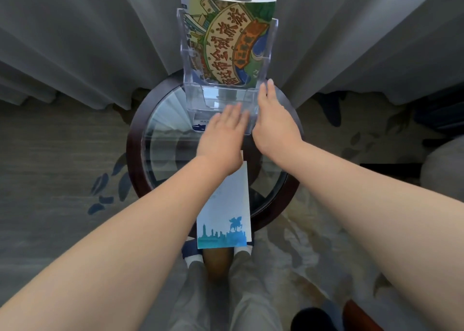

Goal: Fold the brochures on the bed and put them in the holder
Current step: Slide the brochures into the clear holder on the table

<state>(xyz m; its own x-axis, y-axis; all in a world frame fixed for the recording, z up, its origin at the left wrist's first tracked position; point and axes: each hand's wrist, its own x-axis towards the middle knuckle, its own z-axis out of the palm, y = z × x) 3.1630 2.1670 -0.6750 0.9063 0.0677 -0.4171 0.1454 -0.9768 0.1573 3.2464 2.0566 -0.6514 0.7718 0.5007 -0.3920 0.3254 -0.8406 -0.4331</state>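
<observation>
Blue-and-white brochure point(226, 212), printed with a skyline, lies under the palm and wrist of the left hand point(222, 139) and reaches back toward the person. The fingers are straight over the front pocket of the clear holder point(190, 54), but the thumb is hidden, so a pinch cannot be told. The right hand point(272, 122), fingers straight and holding nothing, touches the holder's right side. A colourful brochure point(226, 36) stands in the rear pocket, and the holder rests on a round glass table point(133, 154) before grey curtains point(75, 41).
</observation>
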